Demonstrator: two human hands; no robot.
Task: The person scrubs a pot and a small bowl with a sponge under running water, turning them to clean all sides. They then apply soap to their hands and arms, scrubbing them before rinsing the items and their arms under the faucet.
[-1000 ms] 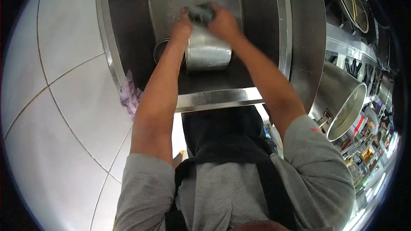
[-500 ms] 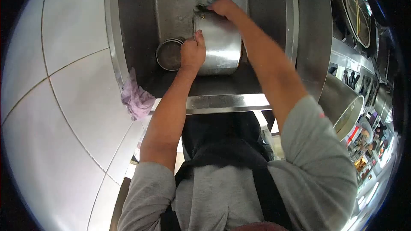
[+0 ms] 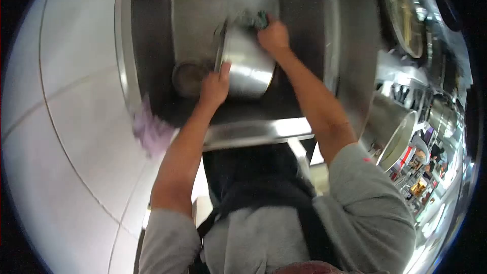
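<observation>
A shiny metal pot lies on its side in a deep steel sink. My left hand grips the pot's rim at its left side, the thumb pointing up along it. My right hand is closed on a green scouring pad at the pot's upper right. Grey-white smears, blurred, show beside the pad. A small round metal container stands on the sink floor, left of my left hand.
A pink cloth hangs over the sink's lower left corner. White tiles cover the left side. To the right are a large pot, a round strainer and cluttered shelves.
The whole view has shifted a little and blurred. My right hand has moved with the pad from the pot's upper left to its upper right. The pot is tilted slightly more.
</observation>
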